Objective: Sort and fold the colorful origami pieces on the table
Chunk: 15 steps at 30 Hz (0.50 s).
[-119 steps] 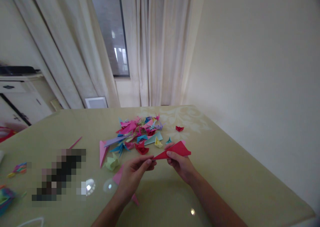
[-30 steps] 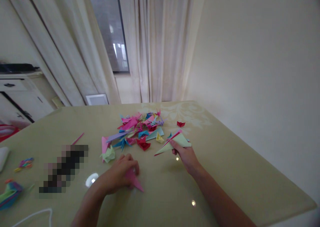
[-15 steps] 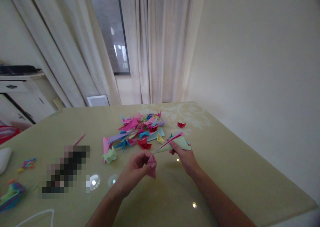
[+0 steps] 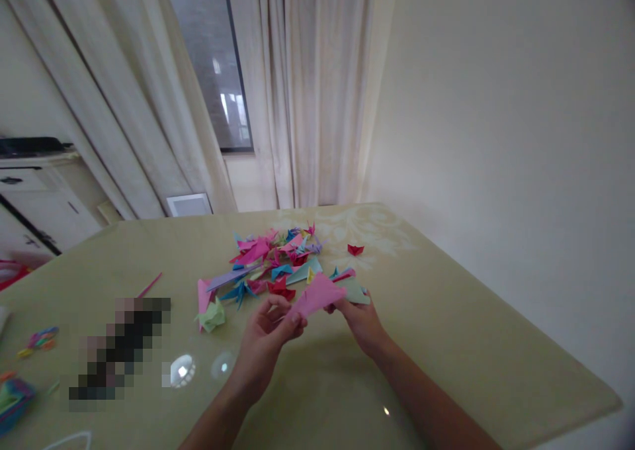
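My left hand (image 4: 270, 334) pinches the near end of a pink folded paper triangle (image 4: 317, 296) held above the table. My right hand (image 4: 361, 319) grips the far end of that pink piece together with a pale green folded paper (image 4: 356, 292) and a thin red-pink piece (image 4: 344, 274) stacked behind it. Both hands hover just in front of a heap of coloured origami pieces (image 4: 270, 258).
The olive-green table (image 4: 446, 317) carries a lone small red origami piece (image 4: 355, 249), a light green folded figure (image 4: 212, 315), a pink strip (image 4: 149, 284) and coloured bits (image 4: 40, 339) at the left. A wall stands close on the right; curtains (image 4: 317, 92) and a window lie beyond.
My left hand picked a pink folded piece off the table, raised it and brought it to the papers in my right hand. Four seconds ago both hands held a red triangle.
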Available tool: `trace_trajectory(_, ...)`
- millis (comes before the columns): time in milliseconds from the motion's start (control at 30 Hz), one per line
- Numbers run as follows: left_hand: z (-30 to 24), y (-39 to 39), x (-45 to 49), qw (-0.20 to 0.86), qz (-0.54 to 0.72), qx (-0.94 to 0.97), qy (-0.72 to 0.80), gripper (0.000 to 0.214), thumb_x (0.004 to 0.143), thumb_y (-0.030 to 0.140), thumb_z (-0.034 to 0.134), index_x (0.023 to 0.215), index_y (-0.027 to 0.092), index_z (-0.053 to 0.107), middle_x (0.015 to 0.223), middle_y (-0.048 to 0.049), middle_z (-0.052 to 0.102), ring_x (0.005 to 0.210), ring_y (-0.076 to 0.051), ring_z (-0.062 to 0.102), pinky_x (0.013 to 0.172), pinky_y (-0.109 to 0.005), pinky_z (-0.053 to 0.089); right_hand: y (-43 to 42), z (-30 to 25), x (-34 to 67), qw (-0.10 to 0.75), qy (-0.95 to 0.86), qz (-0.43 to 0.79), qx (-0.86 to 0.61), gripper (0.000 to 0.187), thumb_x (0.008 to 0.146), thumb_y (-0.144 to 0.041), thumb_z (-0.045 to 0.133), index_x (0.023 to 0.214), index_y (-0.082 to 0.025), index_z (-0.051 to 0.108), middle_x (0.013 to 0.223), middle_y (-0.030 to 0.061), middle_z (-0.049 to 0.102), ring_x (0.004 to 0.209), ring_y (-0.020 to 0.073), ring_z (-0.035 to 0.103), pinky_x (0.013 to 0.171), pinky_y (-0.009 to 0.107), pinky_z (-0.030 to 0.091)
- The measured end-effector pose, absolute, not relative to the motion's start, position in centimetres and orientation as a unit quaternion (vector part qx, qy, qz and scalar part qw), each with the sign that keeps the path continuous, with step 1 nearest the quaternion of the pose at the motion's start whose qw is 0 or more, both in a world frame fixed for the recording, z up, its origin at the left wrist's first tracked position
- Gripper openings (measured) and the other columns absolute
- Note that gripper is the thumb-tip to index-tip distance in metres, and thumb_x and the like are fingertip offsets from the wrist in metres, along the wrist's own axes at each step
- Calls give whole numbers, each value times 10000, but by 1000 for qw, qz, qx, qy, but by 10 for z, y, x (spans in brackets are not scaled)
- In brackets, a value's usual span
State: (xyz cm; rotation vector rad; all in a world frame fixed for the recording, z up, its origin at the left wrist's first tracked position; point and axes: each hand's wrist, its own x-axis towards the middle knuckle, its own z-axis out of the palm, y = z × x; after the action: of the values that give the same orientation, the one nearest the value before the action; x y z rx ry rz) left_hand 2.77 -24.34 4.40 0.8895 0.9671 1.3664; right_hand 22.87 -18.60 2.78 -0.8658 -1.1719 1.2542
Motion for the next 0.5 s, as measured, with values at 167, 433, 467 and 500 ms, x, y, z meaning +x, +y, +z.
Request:
trace_trajectory(167,37,-239,28,504,609,434,432,381,797,472,878,981,200,685,978,-40,759,893,-197,754,849,-336,608,-184,25,226,578,-459,584,-338,415,728,-525,938,850,-161,780,753,51,743,673,207,692,697,345,581)
trace_trajectory(433,39,-239,22,243,562,615,497,258,900,476,748,866,220,766,890,-52,679,866,-211,665,749,-305,571,-185,26,225,544,-498,584,-339,453,726,-584,921,806,-168,762,697,47,732,650,205,693,668,335,594)
trace_trajectory(467,39,-240,23,229,562,621,496,245,908,461,742,845,225,761,907,-55,672,915,-222,666,781,-311,574,-186,26,225,534,-505,587,-339,458,725,-589,920,802,-166,761,689,48,731,647,208,696,672,340,598)
trace_trajectory(500,37,-240,24,229,561,626,491,225,916,447,736,863,230,760,943,-60,678,964,-233,672,818,-322,577,-187,27,224,527,-512,588,-338,459,729,-591,916,802,-164,763,689,51,734,651,211,700,682,346,602)
